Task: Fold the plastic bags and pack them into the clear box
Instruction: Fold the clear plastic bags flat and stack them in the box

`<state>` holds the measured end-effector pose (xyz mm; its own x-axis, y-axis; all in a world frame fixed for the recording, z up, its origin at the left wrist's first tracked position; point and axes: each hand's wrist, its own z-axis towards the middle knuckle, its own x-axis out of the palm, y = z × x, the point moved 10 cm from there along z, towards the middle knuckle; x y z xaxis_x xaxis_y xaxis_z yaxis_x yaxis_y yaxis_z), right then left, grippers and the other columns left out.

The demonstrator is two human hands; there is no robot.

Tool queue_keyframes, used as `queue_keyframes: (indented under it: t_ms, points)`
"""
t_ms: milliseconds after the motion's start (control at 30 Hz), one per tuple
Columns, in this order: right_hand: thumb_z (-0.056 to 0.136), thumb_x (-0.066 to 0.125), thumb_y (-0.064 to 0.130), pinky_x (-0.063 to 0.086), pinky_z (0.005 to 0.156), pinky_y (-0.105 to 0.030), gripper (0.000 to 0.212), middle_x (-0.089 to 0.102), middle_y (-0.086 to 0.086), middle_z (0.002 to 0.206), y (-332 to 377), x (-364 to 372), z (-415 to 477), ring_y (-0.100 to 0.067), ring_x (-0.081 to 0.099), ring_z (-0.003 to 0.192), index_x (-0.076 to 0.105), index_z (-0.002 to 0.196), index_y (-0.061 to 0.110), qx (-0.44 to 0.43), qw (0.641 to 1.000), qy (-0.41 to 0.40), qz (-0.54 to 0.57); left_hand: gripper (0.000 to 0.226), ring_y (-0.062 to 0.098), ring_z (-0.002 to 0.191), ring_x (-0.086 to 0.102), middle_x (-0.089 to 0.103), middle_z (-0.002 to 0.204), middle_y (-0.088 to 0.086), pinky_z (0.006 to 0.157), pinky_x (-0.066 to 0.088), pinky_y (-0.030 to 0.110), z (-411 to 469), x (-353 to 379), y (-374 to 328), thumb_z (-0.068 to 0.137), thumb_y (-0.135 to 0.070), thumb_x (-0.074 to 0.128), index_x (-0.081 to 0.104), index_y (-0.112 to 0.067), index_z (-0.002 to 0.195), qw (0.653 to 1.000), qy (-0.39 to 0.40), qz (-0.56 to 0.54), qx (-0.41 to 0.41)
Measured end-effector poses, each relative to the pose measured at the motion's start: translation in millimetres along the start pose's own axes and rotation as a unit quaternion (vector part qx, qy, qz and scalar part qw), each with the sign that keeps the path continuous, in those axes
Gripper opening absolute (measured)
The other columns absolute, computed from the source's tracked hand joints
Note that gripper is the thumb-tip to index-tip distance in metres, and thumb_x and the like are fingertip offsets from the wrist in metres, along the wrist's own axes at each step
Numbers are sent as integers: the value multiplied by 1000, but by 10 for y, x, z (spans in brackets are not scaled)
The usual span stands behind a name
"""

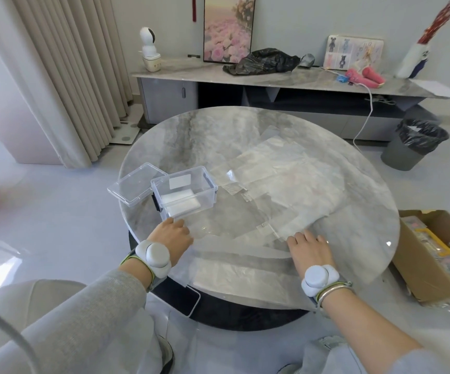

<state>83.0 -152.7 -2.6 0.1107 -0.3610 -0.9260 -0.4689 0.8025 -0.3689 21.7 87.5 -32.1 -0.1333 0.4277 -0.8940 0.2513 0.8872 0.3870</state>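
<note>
Several clear plastic bags lie spread flat and overlapping on the round grey marble table, to the right of the clear rectangular plastic box. The box stands open near the table's left edge, with a white folded item inside; its clear lid lies touching it on the left. The left hand rests just in front of the box, fingers curled at the near-left edge of the nearest bag. The right hand lies palm down, fingers spread, pressing the same bag's right part, well right of the box.
</note>
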Motion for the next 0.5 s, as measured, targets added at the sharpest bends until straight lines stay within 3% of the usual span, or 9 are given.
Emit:
queue_keyframes:
  t_ms: [33, 133, 233, 400, 500]
  points:
    - [65, 68, 7, 45, 69, -34, 20, 63, -4, 85, 7, 13, -9, -25, 61, 86, 65, 85, 14, 8, 1000, 21, -1, 34, 19, 117, 45, 58, 125, -8, 98, 37, 31, -28, 47, 27, 94, -15, 50, 57, -27, 125, 1000, 12, 2, -12]
    - [67, 76, 14, 47, 71, -34, 25, 63, -3, 91, -23, -77, -84, -23, 59, 89, 65, 90, 17, 26, 999, 28, 23, 39, 22, 128, 39, 51, 137, -4, 100, 37, 32, -60, 105, 83, 93, -16, 52, 53, -25, 131, 999, 29, 7, -42]
    - [88, 49, 11, 35, 95, -34, 45, 45, -2, 131, -45, 147, -127, -23, 41, 124, 41, 132, 19, 23, 991, 126, 47, 51, 21, 140, 28, 34, 153, -1, 112, 27, 34, -69, -38, 31, 93, -13, 49, 42, -24, 143, 997, -13, -51, -56]
    - [86, 59, 25, 33, 108, -37, 81, 19, -5, 153, 14, 205, -265, -25, 19, 141, 10, 151, 22, -4, 968, 195, 157, 54, 16, 150, 12, 15, 162, -3, 121, 4, 35, -7, -353, -513, 101, -19, 35, 25, -24, 154, 971, -115, -208, 30]
    - [90, 49, 30, 24, 115, -35, 75, 6, -1, 160, 206, 80, -358, -22, 7, 147, 9, 153, 22, -28, 969, 136, 204, 54, 19, 144, 30, 33, 156, 3, 119, 13, 41, 29, -316, -796, 98, -33, 27, 39, -18, 149, 972, -140, -174, 79]
